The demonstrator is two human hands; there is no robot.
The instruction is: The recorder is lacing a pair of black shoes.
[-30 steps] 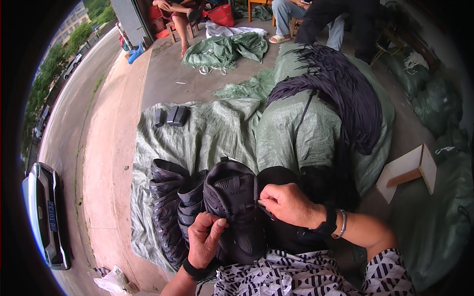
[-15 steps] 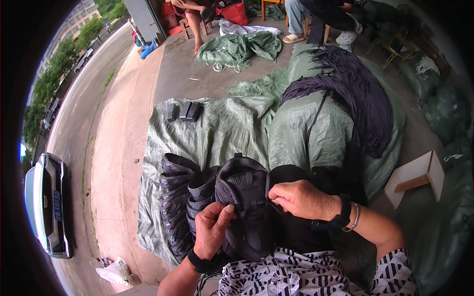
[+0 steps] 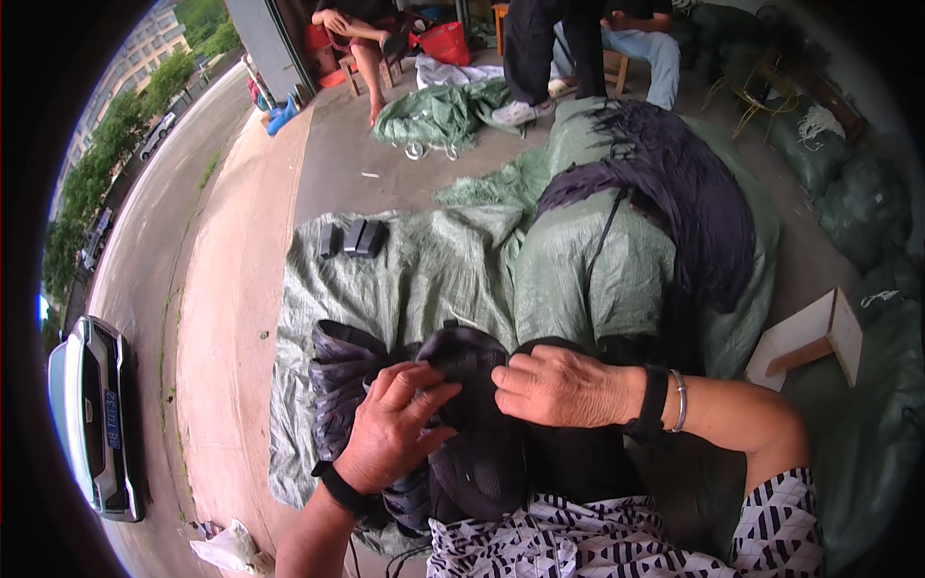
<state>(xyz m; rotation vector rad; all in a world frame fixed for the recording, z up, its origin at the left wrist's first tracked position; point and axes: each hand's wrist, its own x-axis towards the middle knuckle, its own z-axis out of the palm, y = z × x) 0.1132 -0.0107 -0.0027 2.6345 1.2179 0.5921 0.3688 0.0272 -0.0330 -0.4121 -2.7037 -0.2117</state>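
A dark shoe (image 3: 479, 472) lies on my lap, its opening away from me and its toe toward my body. My left hand (image 3: 397, 424) is at the shoe's left side, fingers bent and apart from the thumb, with nothing seen between them. Over the shoe's right edge, my right hand (image 3: 564, 387) is closed with its knuckles up. Whatever its fingertips pinch is hidden. To the left stands a row of nested dark shoe uppers (image 3: 337, 352), partly behind my left hand.
A green woven sheet (image 3: 424, 260) lies ahead, with small black blocks (image 3: 355, 238) on it. At right, a heap of dark laces (image 3: 708, 212) drapes over a stuffed green sack (image 3: 593, 265). A wooden piece (image 3: 809, 337) stands farther right. People sit or stand beyond.
My left hand has risen and its fingers have spread from a pinch. The right hand has moved left over the shoe. In the background, a person in dark trousers has stepped left.
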